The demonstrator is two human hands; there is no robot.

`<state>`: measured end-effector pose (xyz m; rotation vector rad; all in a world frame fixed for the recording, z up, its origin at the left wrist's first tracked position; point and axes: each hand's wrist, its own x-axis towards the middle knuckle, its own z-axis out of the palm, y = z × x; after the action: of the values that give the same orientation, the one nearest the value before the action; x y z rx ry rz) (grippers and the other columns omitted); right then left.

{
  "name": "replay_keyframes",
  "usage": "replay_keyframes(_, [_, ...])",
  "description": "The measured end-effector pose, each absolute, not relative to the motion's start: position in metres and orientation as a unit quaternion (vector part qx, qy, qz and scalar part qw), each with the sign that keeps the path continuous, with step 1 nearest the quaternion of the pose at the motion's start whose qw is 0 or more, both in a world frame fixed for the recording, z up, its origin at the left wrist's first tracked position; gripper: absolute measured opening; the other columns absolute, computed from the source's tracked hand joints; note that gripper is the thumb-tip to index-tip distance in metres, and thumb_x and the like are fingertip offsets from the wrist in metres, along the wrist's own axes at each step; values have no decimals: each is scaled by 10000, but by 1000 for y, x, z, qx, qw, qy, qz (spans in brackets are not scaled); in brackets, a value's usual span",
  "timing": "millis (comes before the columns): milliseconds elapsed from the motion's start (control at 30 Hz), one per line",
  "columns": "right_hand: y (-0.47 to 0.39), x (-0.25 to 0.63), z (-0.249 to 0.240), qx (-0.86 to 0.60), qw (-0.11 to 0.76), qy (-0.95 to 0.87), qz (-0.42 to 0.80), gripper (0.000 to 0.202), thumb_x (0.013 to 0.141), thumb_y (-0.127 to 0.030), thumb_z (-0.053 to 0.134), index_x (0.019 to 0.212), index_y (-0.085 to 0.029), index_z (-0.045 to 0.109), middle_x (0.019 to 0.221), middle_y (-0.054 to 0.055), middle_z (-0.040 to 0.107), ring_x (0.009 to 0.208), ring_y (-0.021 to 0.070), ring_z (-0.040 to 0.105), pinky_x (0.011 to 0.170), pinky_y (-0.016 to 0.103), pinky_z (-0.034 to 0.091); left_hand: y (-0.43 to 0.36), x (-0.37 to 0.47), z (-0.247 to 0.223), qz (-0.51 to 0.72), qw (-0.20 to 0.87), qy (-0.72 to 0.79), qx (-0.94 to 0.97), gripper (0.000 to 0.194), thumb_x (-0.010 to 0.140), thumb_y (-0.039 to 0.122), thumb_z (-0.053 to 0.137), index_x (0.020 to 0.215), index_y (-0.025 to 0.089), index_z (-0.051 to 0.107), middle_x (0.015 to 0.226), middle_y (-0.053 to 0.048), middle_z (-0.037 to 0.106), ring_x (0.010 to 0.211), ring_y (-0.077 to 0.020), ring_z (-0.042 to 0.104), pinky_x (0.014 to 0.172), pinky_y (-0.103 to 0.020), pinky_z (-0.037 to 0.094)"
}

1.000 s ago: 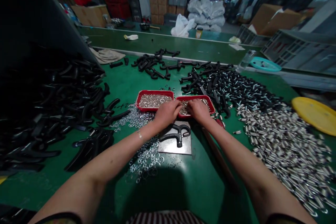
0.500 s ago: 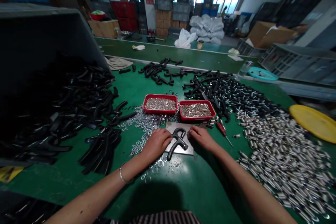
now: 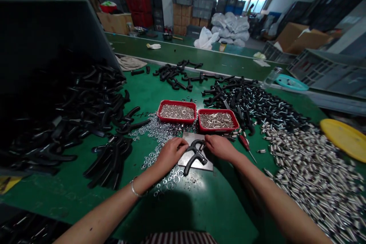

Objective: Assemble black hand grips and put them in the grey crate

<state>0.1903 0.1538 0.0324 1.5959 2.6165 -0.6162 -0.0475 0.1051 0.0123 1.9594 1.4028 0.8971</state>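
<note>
A black curved clamp-like part lies on a square metal plate at the middle of the green table. My left hand is at the plate's left edge, its thumb and fingers pinched at the part's left end. On the other side, my right hand has its fingers closed at the plate's upper right, beside the part's upper end; what they hold is too small to make out. Behind the plate stand a red tray of tiny metal pieces and a red tray of small pins.
Metal rings are scattered left of the plate. Black handles pile up at the left, by a big grey bin. A red screwdriver, metal cylinders, black parts with bolts and a yellow lid are at the right.
My right hand has moved slightly inward and up, closer to the black part's upper end. The whole view has shifted a little. The black part still lies on the plate.
</note>
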Motion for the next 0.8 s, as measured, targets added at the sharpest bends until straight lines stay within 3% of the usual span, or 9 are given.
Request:
replay_keyframes(167, [157, 170, 52, 448, 109, 882, -104, 216, 939, -152, 444, 1029, -163, 640, 1030, 161, 705, 1032, 289, 635, 823, 337, 445, 113, -24, 10, 320, 247, 506, 762, 75, 908, 215, 625, 839, 188, 641, 913, -39, 641, 950, -217, 590, 889, -362, 454])
replay_keyframes(300, [154, 189, 58, 453, 142, 875, -97, 229, 1008, -313, 425, 1025, -201, 625, 1000, 106, 731, 871, 231, 695, 691, 271, 470, 115, -13, 3, 295, 222, 524, 767, 76, 897, 204, 642, 826, 183, 628, 930, -49, 630, 960, -227, 566, 901, -385, 435])
replay_keyframes(433, [130, 240, 41, 604, 132, 786, -15, 338, 974, -467, 494, 1082, -160, 587, 1057, 169, 715, 917, 289, 703, 688, 311, 483, 111, -13, -1, 299, 212, 520, 771, 87, 907, 215, 635, 827, 183, 618, 919, -44, 623, 939, -218, 559, 883, -371, 425])
replay_keyframes(533, [105, 279, 20, 670, 157, 722, -75, 329, 939, -481, 526, 972, -162, 597, 926, 156, 722, 841, 295, 705, 653, 322, 472, 108, -13, -3, 302, 202, 513, 778, 107, 924, 240, 617, 833, 184, 617, 912, -43, 623, 934, -216, 552, 872, -364, 421])
replay_keyframes(600, [90, 295, 11, 695, 85, 696, -158, 311, 928, -486, 508, 907, -185, 581, 864, 110, 711, 772, 253, 688, 628, 304, 463, 106, -12, -2, 293, 184, 514, 785, 124, 942, 253, 590, 845, 180, 620, 921, -50, 623, 936, -219, 546, 870, -368, 420])
replay_keyframes(667, [77, 299, 9, 703, -44, 674, -224, 297, 920, -490, 487, 924, -201, 558, 827, 64, 690, 724, 222, 662, 620, 300, 473, 107, -11, -1, 264, 155, 496, 812, 152, 966, 252, 545, 867, 175, 631, 938, -65, 624, 943, -227, 543, 872, -382, 418])
replay_keyframes(733, [65, 293, 14, 679, -151, 667, -267, 303, 925, -489, 471, 1016, -209, 545, 834, 42, 681, 712, 219, 652, 632, 317, 499, 108, -10, 0, 222, 120, 459, 852, 202, 989, 244, 487, 890, 167, 645, 954, -85, 627, 948, -240, 541, 866, -398, 421])
replay_keyframes(800, [54, 282, 24, 636, -205, 689, -281, 330, 947, -465, 457, 1151, -216, 528, 948, 60, 694, 791, 235, 670, 701, 346, 529, 108, -11, 3, 188, 97, 426, 880, 242, 1003, 244, 446, 913, 164, 656, 961, -97, 630, 949, -248, 540, 860, -405, 428])
